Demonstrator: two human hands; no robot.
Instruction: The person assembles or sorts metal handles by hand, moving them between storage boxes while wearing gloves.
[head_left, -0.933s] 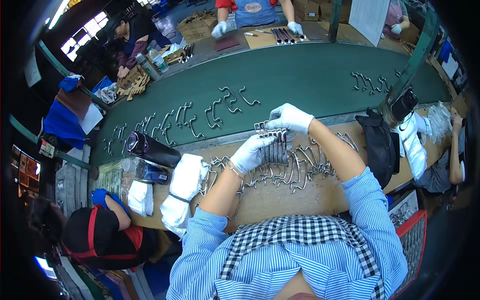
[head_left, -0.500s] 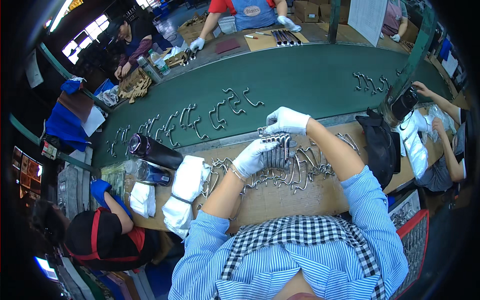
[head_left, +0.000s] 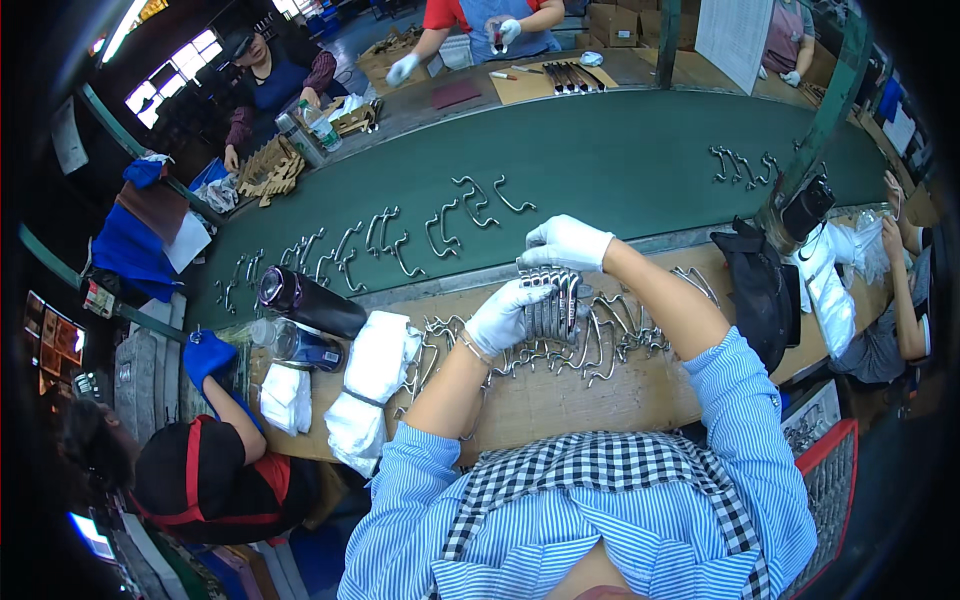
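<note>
My left hand (head_left: 500, 318), in a white glove, is closed around a bundle of shiny metal pieces (head_left: 550, 308) lined up side by side above the table. Their upper ends gleam, while the lower parts look dark grey. At the far end of the bundle is my right hand (head_left: 568, 243), also gloved, with its fingers curled and pressed together. Whatever those fingertips grip is hidden. Beneath and beside the bundle, loose bent metal pieces (head_left: 605, 345) lie in a row on the brown tabletop (head_left: 640, 398).
A green conveyor belt (head_left: 620, 150) beyond the table carries spaced bent metal pieces (head_left: 440, 228). To the left are a dark flask (head_left: 310, 300), a clear bottle (head_left: 300, 345) and a white cloth bundle (head_left: 372, 385). A black bag (head_left: 755, 295) is at right. Co-workers surround the belt.
The pieces on the belt have shifted slightly right. My right hand has moved a little left, while my left hand stays nearly still. Across the belt, a co-worker has lifted a small dark object.
</note>
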